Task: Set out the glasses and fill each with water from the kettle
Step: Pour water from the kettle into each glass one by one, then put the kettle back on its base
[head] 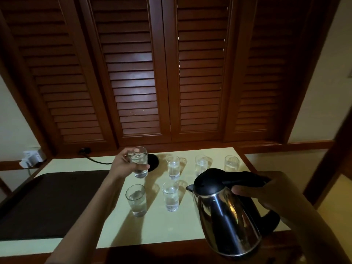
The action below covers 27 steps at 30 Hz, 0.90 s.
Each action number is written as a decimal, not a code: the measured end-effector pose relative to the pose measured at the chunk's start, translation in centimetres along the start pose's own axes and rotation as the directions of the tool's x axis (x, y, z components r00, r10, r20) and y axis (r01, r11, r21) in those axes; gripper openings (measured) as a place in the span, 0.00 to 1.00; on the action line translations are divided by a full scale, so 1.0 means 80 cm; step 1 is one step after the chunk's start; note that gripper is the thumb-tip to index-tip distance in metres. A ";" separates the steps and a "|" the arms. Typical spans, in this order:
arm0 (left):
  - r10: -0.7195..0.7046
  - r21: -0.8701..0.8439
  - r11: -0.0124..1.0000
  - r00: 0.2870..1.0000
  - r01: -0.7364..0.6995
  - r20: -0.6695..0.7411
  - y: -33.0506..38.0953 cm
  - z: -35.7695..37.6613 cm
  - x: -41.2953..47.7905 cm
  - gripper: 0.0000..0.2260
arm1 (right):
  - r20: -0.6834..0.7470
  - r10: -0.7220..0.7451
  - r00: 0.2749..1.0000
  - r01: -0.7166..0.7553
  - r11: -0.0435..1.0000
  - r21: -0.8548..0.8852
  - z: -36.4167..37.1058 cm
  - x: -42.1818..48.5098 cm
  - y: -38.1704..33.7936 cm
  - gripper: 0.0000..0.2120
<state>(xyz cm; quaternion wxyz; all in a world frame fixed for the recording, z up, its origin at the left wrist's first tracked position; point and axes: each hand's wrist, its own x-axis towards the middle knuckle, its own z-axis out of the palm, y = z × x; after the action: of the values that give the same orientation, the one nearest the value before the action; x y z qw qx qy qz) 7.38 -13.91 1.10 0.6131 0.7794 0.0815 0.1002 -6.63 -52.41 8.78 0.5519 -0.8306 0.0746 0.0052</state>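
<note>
Toward the back edge of the bench (162,229), the left grip (125,164) grasps a glass (140,164) holding water, fingers wrapped round its side, just in front of the black kettle base (153,162). Over the front right corner, the right grip (270,195) clasps the black handle of the steel kettle (224,216), spout pointing left. Between them stand three glasses in a back row (201,164) and two nearer glasses (170,196), all holding water.

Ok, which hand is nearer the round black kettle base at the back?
Left. The left hand holds a glass right by the base; the right hand grips the kettle handle, well off to its right.
</note>
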 end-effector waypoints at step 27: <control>-0.214 0.448 0.891 0.940 0.075 0.267 -0.040 -0.062 0.071 0.53 | 0.098 -0.135 0.986 0.122 0.984 0.129 0.009 0.041 -0.021 0.34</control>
<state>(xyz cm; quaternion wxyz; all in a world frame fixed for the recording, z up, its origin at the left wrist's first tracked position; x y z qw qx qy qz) 11.62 -7.04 -0.57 0.4363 0.8931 0.0632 -0.0898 -3.13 -51.47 9.72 0.6040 -0.7969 -0.0085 0.0091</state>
